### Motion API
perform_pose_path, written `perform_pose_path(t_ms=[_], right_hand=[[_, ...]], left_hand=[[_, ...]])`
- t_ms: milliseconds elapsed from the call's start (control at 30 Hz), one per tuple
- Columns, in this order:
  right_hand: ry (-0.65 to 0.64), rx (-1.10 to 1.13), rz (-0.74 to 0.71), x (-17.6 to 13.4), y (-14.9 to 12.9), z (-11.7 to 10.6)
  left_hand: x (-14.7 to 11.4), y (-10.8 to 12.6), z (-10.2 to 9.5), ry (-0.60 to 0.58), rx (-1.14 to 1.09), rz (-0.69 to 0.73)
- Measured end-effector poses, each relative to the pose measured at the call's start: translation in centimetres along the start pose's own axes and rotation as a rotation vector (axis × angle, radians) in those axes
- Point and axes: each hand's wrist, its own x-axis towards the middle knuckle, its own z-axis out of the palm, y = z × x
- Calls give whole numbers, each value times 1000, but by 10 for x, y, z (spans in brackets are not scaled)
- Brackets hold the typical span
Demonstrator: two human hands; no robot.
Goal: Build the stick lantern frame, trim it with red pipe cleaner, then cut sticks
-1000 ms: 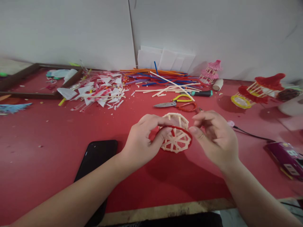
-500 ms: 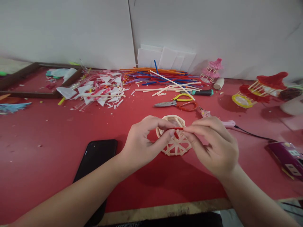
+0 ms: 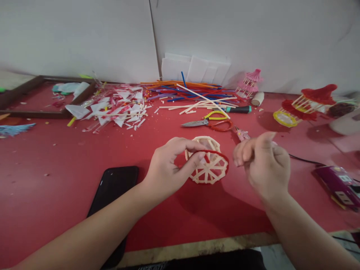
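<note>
A round, spoked frame of pale wooden sticks [image 3: 206, 175] stands on the red table in front of me. My left hand [image 3: 174, 159] is closed at its upper left, pinching a red fuzzy stem [image 3: 218, 152], apparently a pipe cleaner, between thumb and fingers. This stem curves along the frame's upper and right rim, and a short red piece shows inside. To the right, apart from the frame, my right hand [image 3: 263, 165] is slightly blurred, fingers curled in and thumb raised, with nothing visible in it. Partly behind it lies a pink glue gun [image 3: 242, 134].
Scissors [image 3: 208, 122], a teal-and-black handled tool [image 3: 239, 109] and coloured stems [image 3: 194, 92] lie behind the frame. Scraps [image 3: 118, 108] and a brown picture frame [image 3: 33, 112] are at left. A phone [image 3: 115, 191] lies by my left arm; a purple power strip [image 3: 337, 183] is at right.
My right hand has let go of the red stem and moved right, its fingers curling in. The red stem now bends around the frame's right rim. My left hand keeps its pinch.
</note>
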Motion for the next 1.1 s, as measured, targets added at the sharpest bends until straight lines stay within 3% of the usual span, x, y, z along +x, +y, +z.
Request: perform_pose_path(t_ms=[100,200,333,400,533,633,733,833,967,1100], right_hand=[[-50,191,245,9,-2,-2],[-193,317,421,17,-6,-4],[-302,376,513,21,-7,-5],[-287,323,438,21,-3,-4],[-219,178,138,18,7,-5],[-174,-94,-47,15,8,-6],[-324,-381,-232,10,3,-5],[-470,-523,-429,5,0,-2],[-505,-584,-546,4,-2,-1],[-535,-627,-529,6,-5,-6]], left_hand=[[0,0,0,21,2,21],[-1,-1,0,52,10,28],[0,-4,0,79,45,40],[1,-5,1,83,59,45],[1,-6,1,74,67,54],[1,-5,1,42,63,81],[0,-5,1,-6,61,105],[0,-5,2,-33,60,120],[0,-5,3,-43,105,193],[1,-4,3,-99,203,425]])
